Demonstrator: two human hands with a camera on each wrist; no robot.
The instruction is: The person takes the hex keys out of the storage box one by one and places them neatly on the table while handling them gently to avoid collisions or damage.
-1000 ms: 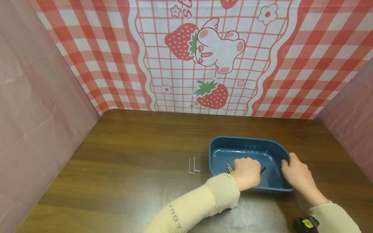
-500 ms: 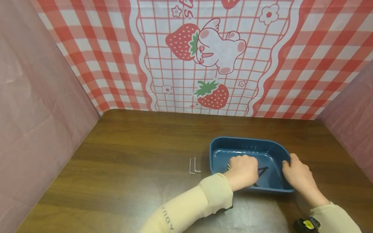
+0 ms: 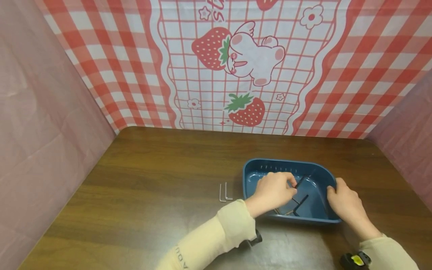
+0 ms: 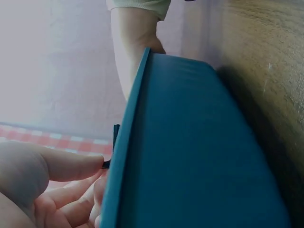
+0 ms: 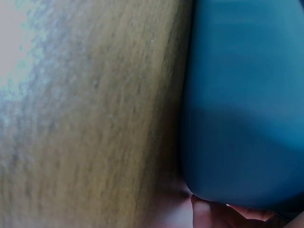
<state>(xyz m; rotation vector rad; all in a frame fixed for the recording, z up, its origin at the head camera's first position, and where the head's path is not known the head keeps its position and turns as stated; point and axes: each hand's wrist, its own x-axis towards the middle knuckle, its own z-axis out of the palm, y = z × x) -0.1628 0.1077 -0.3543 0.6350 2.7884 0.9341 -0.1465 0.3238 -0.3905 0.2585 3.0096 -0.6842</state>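
In the head view, a blue basin (image 3: pixel 287 160) sits on the table's right half. Over it, my left hand (image 3: pixel 274 190) pinches a dark hex key (image 3: pixel 299 182) between thumb and fingers. The left wrist view shows the thumb of that hand (image 4: pixel 66 185) on a small black bent end of the hex key (image 4: pixel 115 137), just past the basin's rim. Another black L-shaped hex key (image 3: pixel 300 205) lies on the basin floor, with thin pieces partly hidden under my left hand. My right hand (image 3: pixel 347 201) grips the basin's right rim, thumb on the inside.
Two silver hex keys (image 3: pixel 226 194) lie side by side on the wooden table (image 3: pixel 152 180), left of the basin. A red checked cloth (image 3: pixel 135 67) hangs behind the table. A black and yellow device (image 3: pixel 356 259) is beside my right sleeve.
My left hand has shifted a little left and turned within the basin, its fingers now showing with a dark hex key between them. The hex key lying below is uncovered. My right hand stays on the rim.
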